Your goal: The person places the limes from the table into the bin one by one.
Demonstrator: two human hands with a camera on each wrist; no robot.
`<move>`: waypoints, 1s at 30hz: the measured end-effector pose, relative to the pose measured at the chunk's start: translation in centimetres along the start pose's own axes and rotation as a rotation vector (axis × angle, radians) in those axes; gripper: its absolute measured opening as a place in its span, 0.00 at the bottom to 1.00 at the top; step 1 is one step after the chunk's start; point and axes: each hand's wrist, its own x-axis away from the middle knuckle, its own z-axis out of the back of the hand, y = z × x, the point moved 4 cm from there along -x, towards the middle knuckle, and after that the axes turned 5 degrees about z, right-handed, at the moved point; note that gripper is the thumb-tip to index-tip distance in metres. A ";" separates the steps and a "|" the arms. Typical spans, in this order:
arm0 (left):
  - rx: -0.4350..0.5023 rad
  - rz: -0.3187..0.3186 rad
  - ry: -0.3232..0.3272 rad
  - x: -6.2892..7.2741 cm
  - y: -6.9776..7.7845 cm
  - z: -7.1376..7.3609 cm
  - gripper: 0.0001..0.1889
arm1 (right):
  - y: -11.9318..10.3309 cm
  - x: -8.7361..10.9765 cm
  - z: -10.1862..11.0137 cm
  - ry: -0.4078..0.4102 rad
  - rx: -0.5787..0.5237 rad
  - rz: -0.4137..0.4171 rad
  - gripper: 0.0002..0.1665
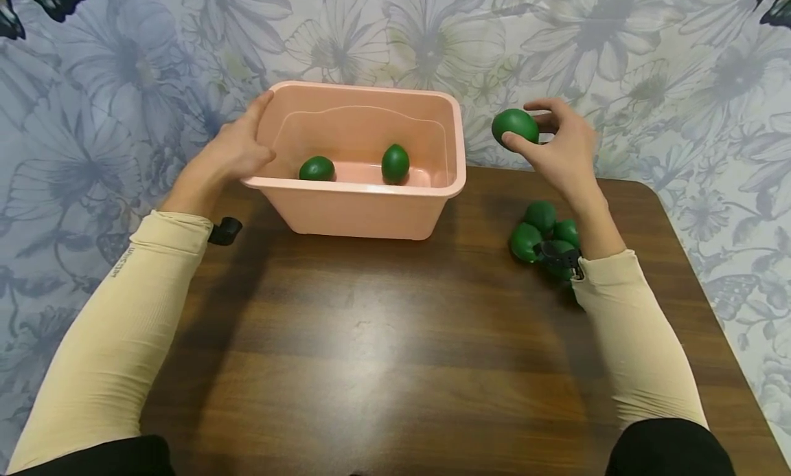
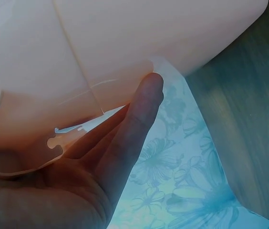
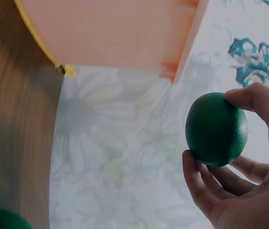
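A pink plastic tub (image 1: 364, 211) stands toward the back of the table with two green limes (image 1: 395, 164) inside. My left hand (image 1: 237, 143) holds the tub's left rim; in the left wrist view its fingers (image 2: 134, 119) lie along the outer wall. Right of the tub, my right hand (image 1: 565, 143) holds another lime (image 3: 215, 129) in the air between thumb and fingertips. Below that hand, several limes (image 1: 525, 242) sit in a cluster on the table, partly hidden by the wrist strap and sleeve.
The brown wooden table (image 1: 371, 338) has its right edge running down past the right forearm. Beyond its back edge is a flower-patterned covering (image 1: 618, 64). A dark wrist mount (image 1: 225, 231) sticks out by the left sleeve.
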 end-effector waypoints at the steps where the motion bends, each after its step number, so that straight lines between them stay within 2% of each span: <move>1: -0.004 0.000 -0.003 0.0 0.0 0.0 0.54 | -0.5 -0.1 -0.2 0.004 -0.020 0.012 0.33; 5: -0.013 0.000 -0.013 -0.1 -0.1 0.3 0.54 | -2.5 -0.8 -1.7 -0.003 -0.087 0.055 0.31; 9: -0.020 -0.006 -0.022 -0.1 -0.1 0.4 0.54 | -4.2 -1.4 -3.7 -0.034 -0.110 0.104 0.30; 19: -0.014 -0.034 -0.005 -0.3 0.4 -0.1 0.54 | -5.2 -1.9 -6.9 -0.115 -0.115 0.194 0.30; 22: 0.003 -0.037 -0.015 -0.4 0.5 -0.2 0.54 | -4.9 -1.7 -7.2 -0.135 -0.127 0.191 0.26; 27: 0.007 -0.036 -0.014 -0.4 0.5 -0.2 0.54 | -4.4 -1.3 -6.9 -0.121 -0.196 0.142 0.20; 30: 0.005 -0.031 -0.003 -0.3 0.3 0.0 0.54 | -4.3 -1.1 -6.5 -0.123 -0.218 0.125 0.19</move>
